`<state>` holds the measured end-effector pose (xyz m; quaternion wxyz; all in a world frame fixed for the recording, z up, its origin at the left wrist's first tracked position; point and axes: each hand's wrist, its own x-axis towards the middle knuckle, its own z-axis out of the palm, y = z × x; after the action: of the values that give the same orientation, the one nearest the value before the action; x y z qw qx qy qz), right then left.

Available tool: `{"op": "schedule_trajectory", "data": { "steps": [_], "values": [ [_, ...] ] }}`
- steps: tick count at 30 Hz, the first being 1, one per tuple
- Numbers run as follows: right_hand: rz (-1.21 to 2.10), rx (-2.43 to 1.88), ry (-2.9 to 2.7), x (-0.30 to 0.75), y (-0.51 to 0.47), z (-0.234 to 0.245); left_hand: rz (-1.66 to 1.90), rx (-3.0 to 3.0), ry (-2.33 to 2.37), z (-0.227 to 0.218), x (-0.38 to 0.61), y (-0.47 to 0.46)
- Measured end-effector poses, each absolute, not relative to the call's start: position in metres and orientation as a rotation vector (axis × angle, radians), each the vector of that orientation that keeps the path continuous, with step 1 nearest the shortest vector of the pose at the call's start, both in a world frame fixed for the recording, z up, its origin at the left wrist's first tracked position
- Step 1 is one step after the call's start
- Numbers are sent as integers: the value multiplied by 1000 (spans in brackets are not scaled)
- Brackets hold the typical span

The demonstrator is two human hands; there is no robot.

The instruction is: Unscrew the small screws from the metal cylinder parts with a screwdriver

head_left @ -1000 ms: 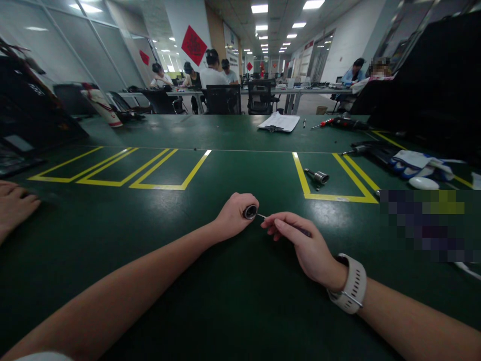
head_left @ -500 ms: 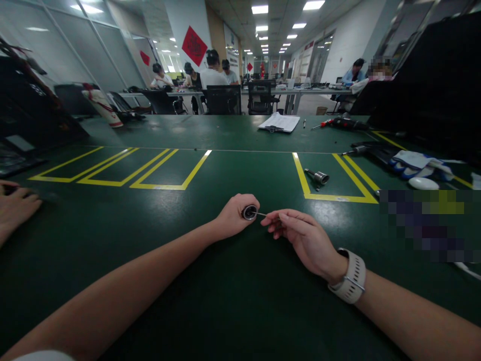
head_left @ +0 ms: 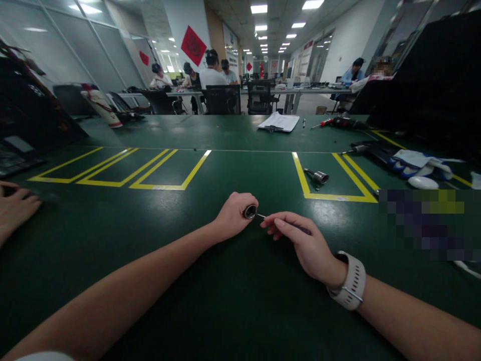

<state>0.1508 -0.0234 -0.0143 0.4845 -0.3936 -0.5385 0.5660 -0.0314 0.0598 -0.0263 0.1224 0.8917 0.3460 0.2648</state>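
My left hand [head_left: 233, 216] is closed around a small round metal part [head_left: 249, 211] whose open end faces right. My right hand [head_left: 300, 243] pinches a thin tool [head_left: 300, 229] with a dark handle; its fine metal tip reaches into the round part's opening. Both hands rest low on the green table [head_left: 210, 296]. A white watch [head_left: 350, 282] sits on my right wrist.
A second metal part [head_left: 317, 176] lies inside a yellow-taped box to the right. Gloves [head_left: 419, 163], a clipboard [head_left: 278, 122] and screwdrivers [head_left: 330, 122] lie farther back. Another person's hand [head_left: 15, 210] rests at the left edge. People sit at distant tables.
My right hand turned the thin tool slightly at the round part's opening, lifting a little and settling back. The left hand stayed put.
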Motion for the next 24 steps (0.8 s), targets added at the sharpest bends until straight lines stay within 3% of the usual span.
{"op": "schedule_trajectory", "data": {
  "steps": [10,20,24],
  "values": [
    [1637,-854,-1031,157,-17,-15,828,2455,923,-21,-31,58],
    [1326,-990,-1348,152,-24,-16,755,2597,1041,-26,-30,60],
    [1394,-964,-1306,152,-23,-16,734,2620,1023,-26,-30,60]
  ]
}}
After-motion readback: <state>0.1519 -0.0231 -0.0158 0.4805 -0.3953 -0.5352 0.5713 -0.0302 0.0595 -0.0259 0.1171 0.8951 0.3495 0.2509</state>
